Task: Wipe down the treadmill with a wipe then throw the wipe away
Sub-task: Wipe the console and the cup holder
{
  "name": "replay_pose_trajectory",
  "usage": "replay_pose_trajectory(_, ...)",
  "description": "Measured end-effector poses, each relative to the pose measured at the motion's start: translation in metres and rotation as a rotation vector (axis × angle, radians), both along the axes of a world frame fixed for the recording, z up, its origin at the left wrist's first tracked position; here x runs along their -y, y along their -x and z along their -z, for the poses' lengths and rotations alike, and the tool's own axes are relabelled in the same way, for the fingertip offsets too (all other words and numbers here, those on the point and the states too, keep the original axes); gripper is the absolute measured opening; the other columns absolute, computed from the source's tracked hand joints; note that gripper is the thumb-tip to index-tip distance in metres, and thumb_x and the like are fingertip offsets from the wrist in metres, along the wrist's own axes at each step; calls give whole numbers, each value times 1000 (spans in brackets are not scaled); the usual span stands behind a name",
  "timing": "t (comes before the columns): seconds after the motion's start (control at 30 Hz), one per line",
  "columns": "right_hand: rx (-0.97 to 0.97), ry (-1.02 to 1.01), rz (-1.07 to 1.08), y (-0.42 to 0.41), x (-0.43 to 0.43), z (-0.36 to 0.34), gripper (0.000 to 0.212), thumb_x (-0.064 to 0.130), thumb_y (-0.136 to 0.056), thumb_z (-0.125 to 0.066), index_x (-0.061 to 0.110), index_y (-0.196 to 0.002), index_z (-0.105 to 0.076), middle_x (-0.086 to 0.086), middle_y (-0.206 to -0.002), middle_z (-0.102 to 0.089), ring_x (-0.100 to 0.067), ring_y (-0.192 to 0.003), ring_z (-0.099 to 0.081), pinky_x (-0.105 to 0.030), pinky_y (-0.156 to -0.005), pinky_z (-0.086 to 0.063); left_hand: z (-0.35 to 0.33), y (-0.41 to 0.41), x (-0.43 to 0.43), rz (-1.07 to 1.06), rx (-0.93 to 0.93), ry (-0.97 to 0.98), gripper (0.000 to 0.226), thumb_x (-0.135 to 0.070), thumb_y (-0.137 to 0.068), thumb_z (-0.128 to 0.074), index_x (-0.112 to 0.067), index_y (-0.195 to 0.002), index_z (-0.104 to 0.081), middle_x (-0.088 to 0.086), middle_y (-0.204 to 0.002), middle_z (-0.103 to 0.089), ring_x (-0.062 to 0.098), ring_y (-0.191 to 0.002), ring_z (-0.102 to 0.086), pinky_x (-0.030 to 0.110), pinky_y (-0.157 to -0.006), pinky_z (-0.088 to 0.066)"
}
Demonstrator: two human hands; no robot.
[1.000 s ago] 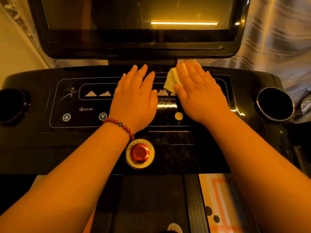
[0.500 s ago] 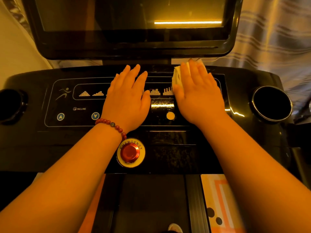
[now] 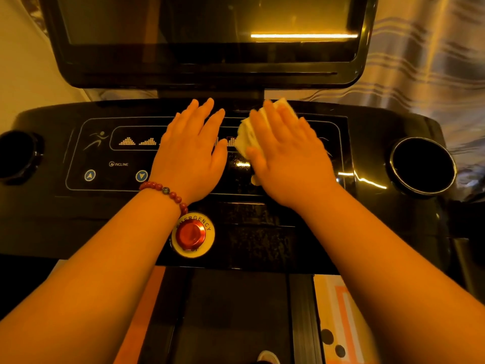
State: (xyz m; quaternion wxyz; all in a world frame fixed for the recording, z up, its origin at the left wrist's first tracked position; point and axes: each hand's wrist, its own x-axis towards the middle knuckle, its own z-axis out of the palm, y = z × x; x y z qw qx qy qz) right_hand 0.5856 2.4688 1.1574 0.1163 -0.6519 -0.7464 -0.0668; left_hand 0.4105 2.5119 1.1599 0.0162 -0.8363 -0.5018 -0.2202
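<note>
Far left, a dark round cup holder (image 3: 18, 156) sunk in the glossy black treadmill console (image 3: 370, 137); next, the left hand (image 3: 191, 158), flat on the control panel, fingers (image 3: 207, 114) straight and slightly apart, holding nothing, the round red emergency button (image 3: 190, 233) just below its wrist. Right of that, the pale folded wipe (image 3: 245, 139) pinned to the panel beneath the right hand (image 3: 288, 164), fingers straight and close together, pressing rather than gripping. Wiping step in hand, by the look of it, throwing away not yet due: next, probably a flat, steady sweep rightward toward the second round cup holder (image 3: 393, 164), clear of that button.
</note>
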Motion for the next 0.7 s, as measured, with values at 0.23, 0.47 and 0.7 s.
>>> replay_pose_trajectory(0.23,-71,-5,160,-24,-3,-1,61,45,-102,-19,21,-155,-1,-8,-163,1,-26,-149,3,-44,-119,-5,0,2,0,11,2,4,55,-34,-98,-29,-15,-149,-31,6,-159,-22,24,-148,-12,34,-116,-4)
replay_pose_trajectory(0.47,-4,3,-64,-7,14,6,60,45,-102,-19,24,-154,3,-3,-163,7,-21,-149,9,-35,-113,8,1,1,-1,-4,-10,-5,51,-28,-102,-37,-17,-150,-28,4,-160,-18,20,-148,-9,32,-117,-3)
replay_pose_trajectory(0.7,-55,4,70,-7,15,7,62,45,-102,-18,21,-154,4,-7,-162,8,-25,-149,9,-39,-117,4,1,3,0,17,-30,6,52,-33,-103,-34,-17,-151,-27,5,-160,-17,21,-148,-8,33,-116,-3)
